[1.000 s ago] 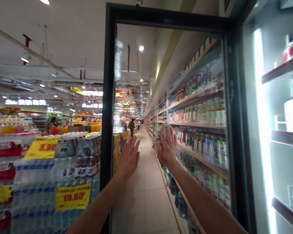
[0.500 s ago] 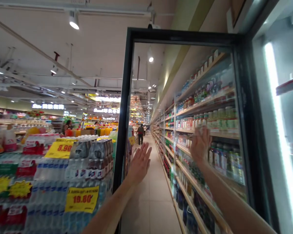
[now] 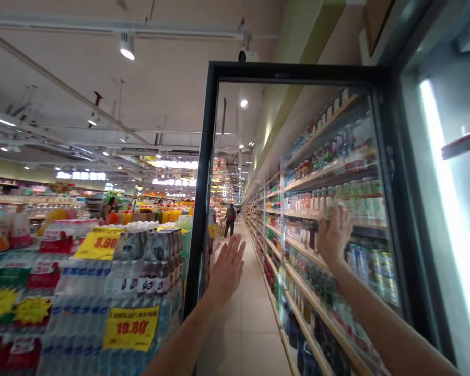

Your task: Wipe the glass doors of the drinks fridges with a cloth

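Observation:
A glass door point(image 3: 212, 183) with a black frame stands swung out from a lit cooler. My left hand point(image 3: 226, 271) lies flat at the door's left part, fingers stretched out and holding nothing. Farther right, my right hand point(image 3: 336, 237) is up against the glass, its fingers bent over a pale cloth point(image 3: 330, 210). The cloth is mostly hidden by the fingers and slightly blurred. Through the pane, shelves of bottled drinks point(image 3: 321, 201) show behind my right hand.
Left of the door stand stacked packs of bottles point(image 3: 78, 313) with yellow price signs point(image 3: 131, 328). The open cooler's light strip point(image 3: 446, 198) and a shelf point(image 3: 464, 143) are at the right. A person point(image 3: 230, 220) is down the tiled aisle point(image 3: 241, 313).
My right hand has moved right across the glass with the cloth. The left hand keeps its place on the door. The whole view has tilted slightly upward.

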A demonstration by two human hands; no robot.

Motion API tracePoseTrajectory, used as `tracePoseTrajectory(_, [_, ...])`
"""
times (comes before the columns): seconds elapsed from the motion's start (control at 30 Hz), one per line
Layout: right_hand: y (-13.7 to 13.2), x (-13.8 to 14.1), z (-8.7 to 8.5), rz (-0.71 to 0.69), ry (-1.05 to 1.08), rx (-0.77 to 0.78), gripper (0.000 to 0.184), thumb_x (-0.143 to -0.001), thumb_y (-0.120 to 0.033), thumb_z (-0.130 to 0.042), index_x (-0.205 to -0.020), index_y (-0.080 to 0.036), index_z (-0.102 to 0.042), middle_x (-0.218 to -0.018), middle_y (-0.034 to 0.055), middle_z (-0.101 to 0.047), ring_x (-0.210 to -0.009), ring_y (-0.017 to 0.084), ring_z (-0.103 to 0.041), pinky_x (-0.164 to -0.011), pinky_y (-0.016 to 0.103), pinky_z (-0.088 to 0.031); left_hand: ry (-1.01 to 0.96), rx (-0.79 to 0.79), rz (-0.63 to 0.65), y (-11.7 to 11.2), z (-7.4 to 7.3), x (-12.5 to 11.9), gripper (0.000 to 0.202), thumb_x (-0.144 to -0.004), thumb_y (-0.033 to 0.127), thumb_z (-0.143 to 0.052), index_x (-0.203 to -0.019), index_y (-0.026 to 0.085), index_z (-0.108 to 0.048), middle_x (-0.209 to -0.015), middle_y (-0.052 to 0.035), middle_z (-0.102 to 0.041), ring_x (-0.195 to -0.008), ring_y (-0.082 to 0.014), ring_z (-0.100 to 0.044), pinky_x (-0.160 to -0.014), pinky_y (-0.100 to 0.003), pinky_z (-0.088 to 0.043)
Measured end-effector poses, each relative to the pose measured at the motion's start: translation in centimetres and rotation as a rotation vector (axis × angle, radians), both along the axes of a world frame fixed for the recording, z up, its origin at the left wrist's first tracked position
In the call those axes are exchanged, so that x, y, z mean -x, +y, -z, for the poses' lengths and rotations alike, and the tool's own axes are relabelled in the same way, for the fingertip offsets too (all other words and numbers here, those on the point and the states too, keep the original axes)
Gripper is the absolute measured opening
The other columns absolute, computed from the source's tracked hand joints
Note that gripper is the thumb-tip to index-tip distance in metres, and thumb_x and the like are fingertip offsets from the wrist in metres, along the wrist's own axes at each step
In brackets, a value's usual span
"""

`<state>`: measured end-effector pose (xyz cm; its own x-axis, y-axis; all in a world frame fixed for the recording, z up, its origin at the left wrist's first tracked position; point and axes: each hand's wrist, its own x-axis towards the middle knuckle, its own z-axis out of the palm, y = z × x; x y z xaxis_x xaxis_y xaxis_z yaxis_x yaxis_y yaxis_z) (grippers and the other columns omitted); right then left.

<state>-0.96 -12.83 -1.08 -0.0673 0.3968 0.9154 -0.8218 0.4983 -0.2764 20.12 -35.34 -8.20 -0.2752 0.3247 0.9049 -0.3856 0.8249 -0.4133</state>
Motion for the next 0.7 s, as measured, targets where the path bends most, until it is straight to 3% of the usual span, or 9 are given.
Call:
tracePoseTrajectory(0.1, [-3.0,-2.8,0.9,0.022,0.267,-0.430,0.048,-0.091,-0.026,-0.035,-0.139,-0.022,-0.039,-0.142,0.0114,-0.044,-0.137,0.024,-0.031,-0.110,0.047,-0.025,-0.063,0.041,-0.030,-0.7,-0.8,-0.9,0.056,-0.092,0.023,-0.035,-0.146,0.018,-0.019,-0.150,-0.0100,-0.029,-0.140,-0.0218,-0.023,-0.108,-0.040,-0.035])
tracePoseTrajectory(0.17, [-2.4,-2.5,1.4,0.035,0.331,-0.582,0.047,-0.091,-0.027,-0.036,-0.138,-0.025,-0.040,-0.140,0.0087,-0.047,-0.136,0.021,-0.033,-0.112,0.046,-0.022,-0.046,-0.003,-0.050,-1.1,-1.4,-1.7,0.063,-0.092,0.037,-0.039,-0.146,0.014,-0.016,-0.151,-0.0138,-0.026,-0.139,-0.0252,-0.024,-0.108,-0.042,-0.034])
tracePoseTrajectory(0.2, [-1.4,-1.8,1.3,0.039,0.291,-0.542,0.048,-0.091,-0.028,-0.036,-0.139,-0.024,-0.038,-0.140,0.0093,-0.047,-0.136,0.022,-0.034,-0.111,0.048,-0.022,-0.019,-0.045,-0.058,-1.2,-1.6,-2.0,0.071,-0.090,0.045,-0.041,-0.147,0.012,-0.015,-0.151,-0.0164,-0.024,-0.139,-0.0273,-0.024,-0.108,-0.043,-0.034])
tracePoseTrajectory(0.27, [1.0,0.2,0.2,0.039,0.098,-0.258,0.054,-0.090,-0.031,-0.035,-0.142,-0.019,-0.033,-0.143,0.0144,-0.042,-0.136,0.027,-0.032,-0.108,0.055,-0.023,0.031,-0.119,-0.067,-1.3,-2.0,-2.5,0.084,-0.086,0.056,-0.043,-0.146,0.007,-0.011,-0.150,-0.0204,-0.023,-0.139,-0.0307,-0.022,-0.108,-0.045,-0.035])
tracePoseTrajectory(0.37, [1.8,1.0,-1.7,0.000,-0.122,0.072,0.058,-0.089,-0.031,-0.033,-0.144,-0.013,-0.027,-0.146,0.0195,-0.035,-0.137,0.032,-0.027,-0.104,0.060,-0.025,0.031,-0.136,-0.074,-1.1,-2.0,-2.6,0.085,-0.086,0.057,-0.040,-0.147,0.006,-0.008,-0.150,-0.0207,-0.023,-0.140,-0.0310,-0.021,-0.108,-0.046,-0.034])
tracePoseTrajectory(0.43, [-0.3,-0.9,-1.8,-0.024,-0.047,-0.037,0.057,-0.089,-0.029,-0.033,-0.144,-0.016,-0.029,-0.146,0.0163,-0.036,-0.138,0.030,-0.027,-0.106,0.057,-0.025,0.037,-0.122,-0.079,-1.0,-2.0,-2.5,0.086,-0.087,0.058,-0.039,-0.147,0.006,-0.007,-0.150,-0.0211,-0.024,-0.140,-0.0311,-0.021,-0.108,-0.046,-0.034])
tracePoseTrajectory(0.6, [-5.8,-5.4,0.9,0.020,0.463,-0.711,0.056,-0.087,-0.018,-0.038,-0.142,-0.028,-0.033,-0.143,0.0039,-0.044,-0.139,0.019,-0.028,-0.114,0.044,-0.018,0.048,-0.061,-0.087,-1.3,-2.0,-2.8,0.085,-0.087,0.059,-0.035,-0.147,0.005,-0.005,-0.148,-0.0219,-0.027,-0.138,-0.0314,-0.026,-0.106,-0.045,-0.037])
tracePoseTrajectory(0.63, [-5.5,-5.2,0.8,0.027,0.476,-0.745,0.056,-0.087,-0.017,-0.039,-0.141,-0.029,-0.034,-0.142,0.0029,-0.045,-0.138,0.018,-0.029,-0.114,0.044,-0.017,0.036,-0.062,-0.086,-1.3,-2.1,-2.9,0.085,-0.088,0.058,-0.035,-0.147,0.005,-0.005,-0.149,-0.0216,-0.027,-0.138,-0.0314,-0.027,-0.106,-0.045,-0.037])
tracePoseTrajectory(0.7, [-3.9,-3.8,-0.7,0.027,0.325,-0.574,0.054,-0.089,-0.020,-0.037,-0.142,-0.027,-0.032,-0.144,0.0050,-0.043,-0.137,0.020,-0.031,-0.113,0.047,-0.019,0.015,-0.070,-0.089,-1.4,-2.1,-3.0,0.084,-0.088,0.057,-0.037,-0.147,0.006,-0.005,-0.149,-0.0211,-0.026,-0.137,-0.0315,-0.027,-0.106,-0.045,-0.037])
